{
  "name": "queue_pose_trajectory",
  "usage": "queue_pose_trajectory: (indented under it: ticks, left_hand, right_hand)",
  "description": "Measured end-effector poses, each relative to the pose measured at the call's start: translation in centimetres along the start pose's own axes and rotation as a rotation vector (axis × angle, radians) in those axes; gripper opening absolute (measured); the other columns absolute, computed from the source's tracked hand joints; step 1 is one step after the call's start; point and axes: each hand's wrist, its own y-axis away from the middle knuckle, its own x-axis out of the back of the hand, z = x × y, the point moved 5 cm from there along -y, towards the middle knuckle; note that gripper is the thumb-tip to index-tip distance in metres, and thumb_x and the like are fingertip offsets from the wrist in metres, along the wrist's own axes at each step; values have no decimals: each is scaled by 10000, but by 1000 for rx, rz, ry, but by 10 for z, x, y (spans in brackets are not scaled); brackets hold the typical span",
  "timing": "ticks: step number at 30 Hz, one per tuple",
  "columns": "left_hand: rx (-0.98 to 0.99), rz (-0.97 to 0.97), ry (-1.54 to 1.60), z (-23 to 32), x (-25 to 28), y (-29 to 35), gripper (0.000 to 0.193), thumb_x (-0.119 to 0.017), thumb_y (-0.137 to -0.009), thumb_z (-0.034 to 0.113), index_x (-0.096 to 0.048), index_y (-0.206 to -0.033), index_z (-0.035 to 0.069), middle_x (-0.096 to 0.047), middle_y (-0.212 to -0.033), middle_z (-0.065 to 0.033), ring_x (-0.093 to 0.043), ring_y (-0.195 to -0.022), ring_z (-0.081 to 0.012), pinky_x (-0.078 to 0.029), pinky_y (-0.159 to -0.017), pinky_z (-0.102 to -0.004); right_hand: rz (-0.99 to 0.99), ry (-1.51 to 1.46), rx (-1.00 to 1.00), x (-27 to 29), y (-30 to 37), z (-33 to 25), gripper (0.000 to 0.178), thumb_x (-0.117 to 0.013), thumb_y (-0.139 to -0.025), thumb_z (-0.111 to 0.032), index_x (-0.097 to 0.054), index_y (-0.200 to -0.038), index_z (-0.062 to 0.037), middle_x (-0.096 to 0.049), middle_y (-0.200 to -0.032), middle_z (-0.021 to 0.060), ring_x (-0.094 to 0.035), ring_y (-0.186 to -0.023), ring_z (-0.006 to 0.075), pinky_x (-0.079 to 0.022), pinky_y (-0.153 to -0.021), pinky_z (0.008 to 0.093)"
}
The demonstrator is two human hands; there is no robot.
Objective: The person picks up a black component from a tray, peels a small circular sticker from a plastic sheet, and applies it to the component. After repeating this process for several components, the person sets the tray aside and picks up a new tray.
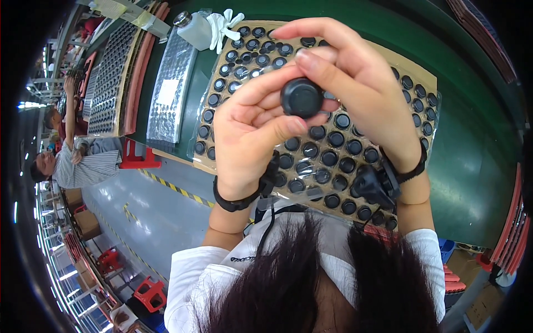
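A round black knob-like piece with a smooth, slightly domed face is held up over a sheet of similar pieces. The fingers and thumb of my left hand are closed around its side and underside. My right hand arches over it from the right, with thumb and index finger apart. The right thumb tip lies close above the piece, by the left fingers; whether it touches cannot be made out. Below, a brown tray carries rows of black round pieces, partly covered by clear plastic film.
Behind the tray stand a translucent bottle and a white glove. Bubble-wrapped material lies left on the green table. Another filled tray is farther left, near other people. Red stools stand on the floor.
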Motion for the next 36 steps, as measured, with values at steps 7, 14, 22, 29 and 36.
queue_pose_trajectory:
  ticks: [7, 14, 22, 29, 36]
  left_hand:
    - [137, 116, -110, 18, 65, -27, 343, -485, -814, -25, -441, -1152, -66, -555, -1023, -224, -601, -884, -257, -506, -771, -277]
    - [241, 40, -820, 21, 126, -86, 310, -520, -815, 12, -487, -1120, -31, -605, -911, -145, -608, -773, -160, -494, -683, -219]
    - [433, -216, -1130, -30, 153, -157, 227, -564, -801, 41, -576, -1028, 30, -606, -788, -69, -587, -614, -98, -477, -553, -189]
    - [592, -326, -1001, -103, 144, -180, 155, -589, -790, 63, -615, -933, 11, -600, -738, -40, -574, -550, -85, -486, -489, -192]
    - [540, -315, -1215, -122, 142, -186, 156, -653, -742, 84, -612, -870, 5, -604, -739, -37, -561, -591, -76, -479, -524, -185]
  right_hand:
    - [312, 30, -20, 94, -37, 67, 318, -603, -801, -213, -514, -1055, -45, -597, -884, 73, -569, -835, 181, -453, -734, 272]
    - [244, 512, -171, 80, -66, 150, 426, -637, -768, -222, -477, -1107, -19, -584, -915, 37, -536, -754, 83, -435, -667, 221]
    - [31, 339, -249, 60, -68, 170, 227, -620, -771, -120, -544, -942, 9, -573, -732, 12, -518, -605, 69, -426, -536, 201]
    - [8, 293, -324, 53, -34, 141, 86, -574, -797, -74, -571, -831, 5, -558, -675, 8, -518, -571, 61, -423, -532, 187]
    - [0, 422, -224, 51, -1, 103, 62, -549, -806, -47, -575, -823, 7, -581, -687, 30, -558, -592, 82, -441, -544, 194]
